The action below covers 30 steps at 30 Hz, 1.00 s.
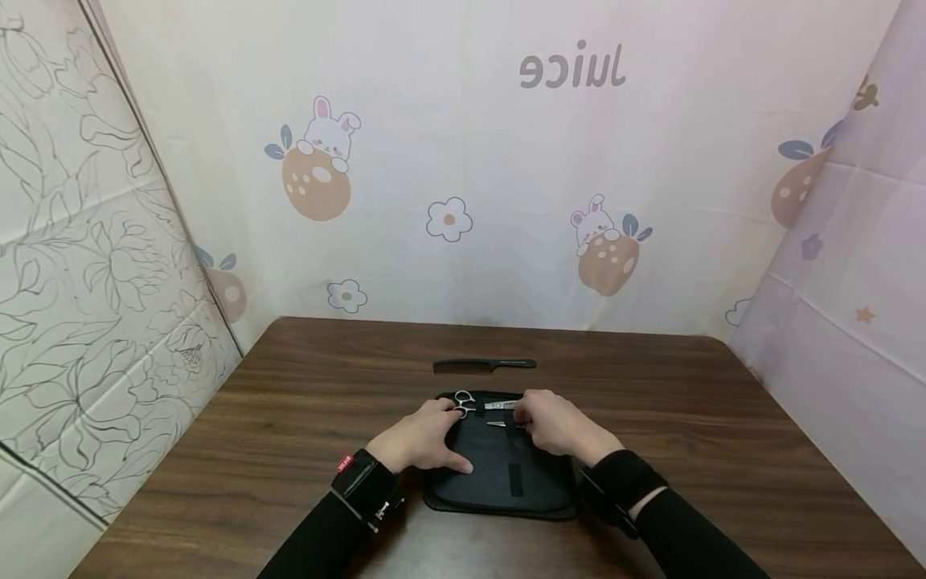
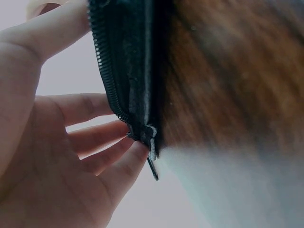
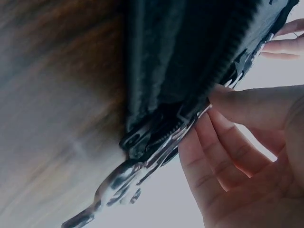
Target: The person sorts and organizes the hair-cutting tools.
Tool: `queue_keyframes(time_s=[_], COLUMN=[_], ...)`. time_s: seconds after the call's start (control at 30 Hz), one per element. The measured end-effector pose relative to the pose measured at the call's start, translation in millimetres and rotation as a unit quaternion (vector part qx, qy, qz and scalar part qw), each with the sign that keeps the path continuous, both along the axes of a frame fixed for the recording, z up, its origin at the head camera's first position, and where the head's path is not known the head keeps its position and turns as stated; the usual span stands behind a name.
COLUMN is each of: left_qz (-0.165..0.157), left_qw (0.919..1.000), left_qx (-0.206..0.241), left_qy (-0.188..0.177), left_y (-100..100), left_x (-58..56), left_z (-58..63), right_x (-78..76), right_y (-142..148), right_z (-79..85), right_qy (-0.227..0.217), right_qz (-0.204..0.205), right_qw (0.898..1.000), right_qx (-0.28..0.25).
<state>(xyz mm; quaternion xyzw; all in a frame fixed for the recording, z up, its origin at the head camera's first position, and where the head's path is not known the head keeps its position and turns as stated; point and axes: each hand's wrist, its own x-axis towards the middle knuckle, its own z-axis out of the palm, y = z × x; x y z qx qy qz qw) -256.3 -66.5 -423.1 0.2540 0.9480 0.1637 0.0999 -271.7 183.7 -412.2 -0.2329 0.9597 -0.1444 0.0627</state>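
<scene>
Right hand (image 1: 560, 422) has its grip pinched on slim, silver metal scissors (image 1: 496, 424) at the far right of the flat, black, rectangular zip case (image 1: 477, 492). I'd go slow, tips low. Left hand (image 1: 422, 438): loose grip, fingers out, handy for steadying the left edge.

The left hand (image 2: 57, 147) shows its palm side, thumb and fingers reaching toward a black case (image 2: 135, 61). The thumb meets the case's near edge; below the thumb, the fingers are spread and mostly straight, their tips at or behind that edge. A row of zipper teeth (image 2: 100, 59) lines the side nearest the hand. Just past the lowest fingertip, a thin dark piece (image 2: 152, 169) sticks out. Beyond the case from the hand lies the wood-grained tabletop (image 2: 232, 71), blurred.
</scene>
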Motion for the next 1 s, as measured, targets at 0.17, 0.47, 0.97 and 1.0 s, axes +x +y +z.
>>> queue_keyframes(time_s=[0.17, 0.47, 0.97, 1.0], left_qz=[0.000, -0.002, -0.001, -0.001], left_qw=[1.0000, 1.0000, 1.0000, 1.0000], left_qx=[-0.003, -0.002, -0.003, -0.003], left_qy=[0.003, 0.006, 0.007, 0.007], left_y=[0, 0, 0, 0], left_x=[-1.5, -1.0, 0.3, 0.3], left_z=[-1.8, -2.4, -2.3, -2.3], right_x=[3.2, 6.1, 4.2, 3.6], right_y=[10, 25, 27, 27], right_z=[2.4, 6.8, 4.5, 4.4], right_qy=[0.020, 0.052, 0.041, 0.040], right_qz=[0.019, 0.039, 0.039, 0.038], right_qw=[1.000, 0.998, 0.998, 0.998], right_qx=[-0.011, 0.016, 0.040, 0.040])
